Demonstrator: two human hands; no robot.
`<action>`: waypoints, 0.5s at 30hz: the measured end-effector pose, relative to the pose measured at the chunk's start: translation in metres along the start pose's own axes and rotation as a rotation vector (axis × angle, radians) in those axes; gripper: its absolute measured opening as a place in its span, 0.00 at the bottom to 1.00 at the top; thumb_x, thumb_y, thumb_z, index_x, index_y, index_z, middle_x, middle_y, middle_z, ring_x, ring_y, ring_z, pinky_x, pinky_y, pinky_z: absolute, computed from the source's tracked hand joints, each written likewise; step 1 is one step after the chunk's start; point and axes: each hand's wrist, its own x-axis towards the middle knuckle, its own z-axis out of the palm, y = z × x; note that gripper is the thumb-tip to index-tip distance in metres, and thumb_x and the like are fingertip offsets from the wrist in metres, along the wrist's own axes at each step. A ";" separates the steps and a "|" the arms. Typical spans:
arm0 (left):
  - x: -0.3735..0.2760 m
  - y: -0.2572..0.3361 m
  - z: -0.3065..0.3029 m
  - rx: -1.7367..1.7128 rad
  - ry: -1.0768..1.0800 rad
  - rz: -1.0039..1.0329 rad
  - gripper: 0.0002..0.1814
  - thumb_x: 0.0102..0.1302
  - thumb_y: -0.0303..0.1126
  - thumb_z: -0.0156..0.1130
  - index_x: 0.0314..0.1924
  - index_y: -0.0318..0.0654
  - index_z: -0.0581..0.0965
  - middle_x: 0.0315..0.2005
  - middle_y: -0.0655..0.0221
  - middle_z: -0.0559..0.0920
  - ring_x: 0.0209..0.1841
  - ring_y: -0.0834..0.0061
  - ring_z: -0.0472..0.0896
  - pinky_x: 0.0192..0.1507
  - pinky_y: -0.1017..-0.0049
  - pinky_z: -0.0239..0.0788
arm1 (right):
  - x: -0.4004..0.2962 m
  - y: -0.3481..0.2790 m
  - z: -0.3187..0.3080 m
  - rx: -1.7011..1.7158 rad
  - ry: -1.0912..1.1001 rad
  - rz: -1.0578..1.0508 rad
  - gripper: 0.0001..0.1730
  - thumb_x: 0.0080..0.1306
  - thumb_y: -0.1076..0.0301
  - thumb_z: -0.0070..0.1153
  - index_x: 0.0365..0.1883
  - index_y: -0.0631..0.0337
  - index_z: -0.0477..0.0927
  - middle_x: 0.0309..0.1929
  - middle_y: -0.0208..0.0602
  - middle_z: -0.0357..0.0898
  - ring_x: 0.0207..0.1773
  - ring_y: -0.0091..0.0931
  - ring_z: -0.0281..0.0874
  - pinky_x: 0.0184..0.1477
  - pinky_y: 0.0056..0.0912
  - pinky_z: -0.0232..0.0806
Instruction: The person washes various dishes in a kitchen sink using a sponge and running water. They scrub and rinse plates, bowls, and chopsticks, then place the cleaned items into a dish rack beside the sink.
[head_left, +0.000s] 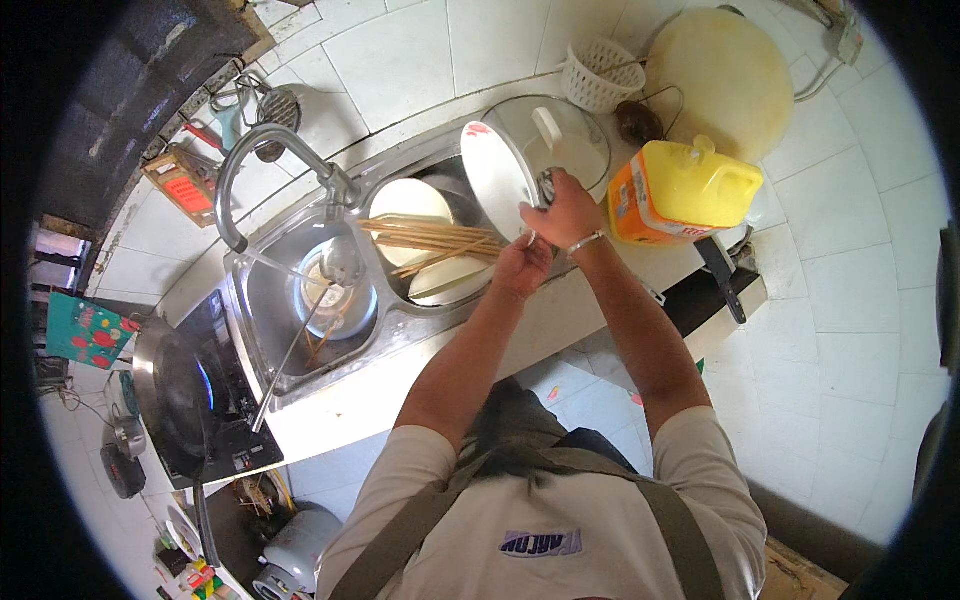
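Observation:
A white plate (495, 172) with a red mark is held tilted over the right sink basin. My left hand (525, 266) pinches its lower rim. My right hand (566, 210) presses a grey scouring pad (546, 187) against the plate's back edge, with the thumb on its front. Below the plate, a bundle of wooden chopsticks (435, 238) lies across pale bowls (411, 201) in the right basin. In the left basin (259, 300), water runs from the curved faucet (274, 135) onto a ladle (341, 262) in a round vessel (360, 307).
A yellow jug (697, 187) stands right of my hands, near a glass lid (596, 142) and a white basket (602, 75). A cleaver (721, 277) lies at the counter's right end. On the left, a wok (172, 397) sits on a black cooktop (247, 431).

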 end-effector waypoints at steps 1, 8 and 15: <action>0.002 -0.001 -0.001 0.007 -0.027 0.011 0.11 0.65 0.31 0.40 0.38 0.31 0.67 0.28 0.61 0.76 0.28 0.72 0.76 0.30 0.78 0.73 | 0.008 -0.002 -0.001 -0.096 -0.059 0.035 0.33 0.44 0.54 0.56 0.44 0.67 0.65 0.40 0.50 0.71 0.44 0.42 0.70 0.44 0.39 0.64; -0.019 0.000 0.016 0.413 0.203 -0.111 0.14 0.65 0.38 0.41 0.39 0.33 0.67 0.29 0.62 0.77 0.30 0.72 0.77 0.30 0.77 0.72 | 0.023 0.005 0.031 -0.097 0.026 -0.094 0.22 0.46 0.61 0.52 0.38 0.65 0.68 0.36 0.50 0.72 0.41 0.41 0.71 0.43 0.41 0.64; -0.140 0.065 0.002 1.721 0.344 -0.039 0.14 0.56 0.35 0.57 0.40 0.34 0.73 0.36 0.62 0.76 0.34 0.70 0.76 0.37 0.72 0.69 | 0.029 0.020 0.050 -0.081 0.054 -0.143 0.22 0.45 0.61 0.54 0.37 0.65 0.69 0.36 0.50 0.72 0.40 0.44 0.70 0.42 0.40 0.64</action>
